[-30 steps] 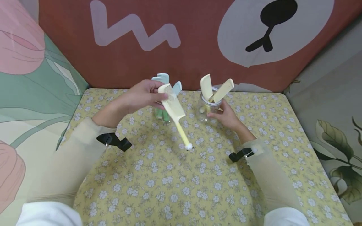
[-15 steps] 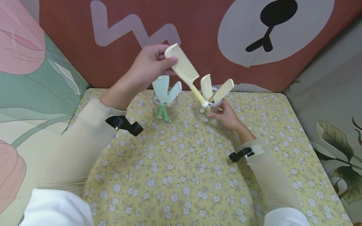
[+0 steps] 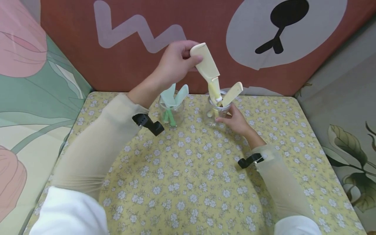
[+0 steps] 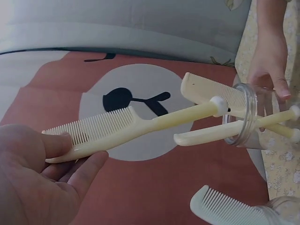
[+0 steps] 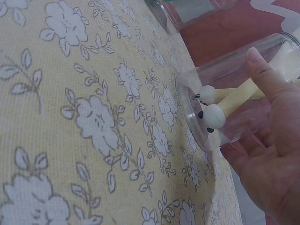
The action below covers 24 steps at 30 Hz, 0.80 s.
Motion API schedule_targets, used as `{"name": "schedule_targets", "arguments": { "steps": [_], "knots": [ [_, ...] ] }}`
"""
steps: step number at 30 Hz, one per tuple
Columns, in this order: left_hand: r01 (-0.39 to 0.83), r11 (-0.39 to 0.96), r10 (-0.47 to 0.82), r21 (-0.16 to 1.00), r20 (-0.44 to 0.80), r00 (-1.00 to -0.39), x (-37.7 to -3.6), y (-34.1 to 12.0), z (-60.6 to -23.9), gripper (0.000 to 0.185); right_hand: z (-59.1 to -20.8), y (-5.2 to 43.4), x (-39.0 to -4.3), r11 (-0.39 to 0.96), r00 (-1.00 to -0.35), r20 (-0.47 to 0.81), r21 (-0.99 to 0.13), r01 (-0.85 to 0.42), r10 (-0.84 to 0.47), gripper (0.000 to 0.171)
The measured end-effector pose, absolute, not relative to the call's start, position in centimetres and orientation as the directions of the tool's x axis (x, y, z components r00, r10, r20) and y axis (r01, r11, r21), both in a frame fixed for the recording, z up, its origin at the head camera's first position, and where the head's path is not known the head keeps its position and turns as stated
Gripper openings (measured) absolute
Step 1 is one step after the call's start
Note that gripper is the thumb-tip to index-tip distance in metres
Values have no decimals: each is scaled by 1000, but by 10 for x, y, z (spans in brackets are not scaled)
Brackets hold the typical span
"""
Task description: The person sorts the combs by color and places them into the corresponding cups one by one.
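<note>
My left hand (image 3: 177, 62) pinches a cream comb (image 3: 206, 62) by its toothed end, between thumb and fingers. The comb tilts, its yellow handle pointing down at the mouth of a clear jar (image 3: 209, 121). In the left wrist view, the handle's white round tip (image 4: 218, 106) is just outside the jar's rim. Two more cream combs stand in that jar, one leaning right (image 3: 233, 94), the other partly behind the held comb. My right hand (image 3: 237, 121) grips the jar's side; the right wrist view shows its thumb along the wall, near the white handle ends (image 5: 215, 116) inside.
To the left stands a second clear jar (image 3: 181, 114) with light blue combs (image 3: 181, 94) on green handles, heads up. Both jars are near the back of a table (image 3: 188, 182) with a yellow floral cloth. A reddish-brown printed backdrop (image 3: 205, 19) rises behind.
My left hand has lifted the comb from in front of the left jar and carried it right, to above the right jar. My right hand and its jar have not moved.
</note>
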<state>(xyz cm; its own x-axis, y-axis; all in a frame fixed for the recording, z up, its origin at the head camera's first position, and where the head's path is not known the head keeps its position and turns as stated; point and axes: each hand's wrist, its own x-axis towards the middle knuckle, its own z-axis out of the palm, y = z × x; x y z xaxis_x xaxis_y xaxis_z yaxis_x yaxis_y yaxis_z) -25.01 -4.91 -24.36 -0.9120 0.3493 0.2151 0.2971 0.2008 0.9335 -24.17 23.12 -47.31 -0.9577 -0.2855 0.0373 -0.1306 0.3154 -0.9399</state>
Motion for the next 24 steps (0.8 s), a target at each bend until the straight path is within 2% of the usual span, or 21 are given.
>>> {"name": "schedule_targets", "arguments": {
  "steps": [13,18,24],
  "knots": [
    [540,394,507,744,314,-802,-254,-15,-265,25,-472,234,-241,302,-952,46,-943,-142,-303,80],
    [561,459,558,689,267,-785,-249,-1,-277,25,-472,235,-241,301,-947,50,-942,-151,-318,84],
    [538,459,568,707,232,-790,-248,12,-294,25,-474,235,-241,293,-941,62,-942,-165,-332,88]
  ]
}}
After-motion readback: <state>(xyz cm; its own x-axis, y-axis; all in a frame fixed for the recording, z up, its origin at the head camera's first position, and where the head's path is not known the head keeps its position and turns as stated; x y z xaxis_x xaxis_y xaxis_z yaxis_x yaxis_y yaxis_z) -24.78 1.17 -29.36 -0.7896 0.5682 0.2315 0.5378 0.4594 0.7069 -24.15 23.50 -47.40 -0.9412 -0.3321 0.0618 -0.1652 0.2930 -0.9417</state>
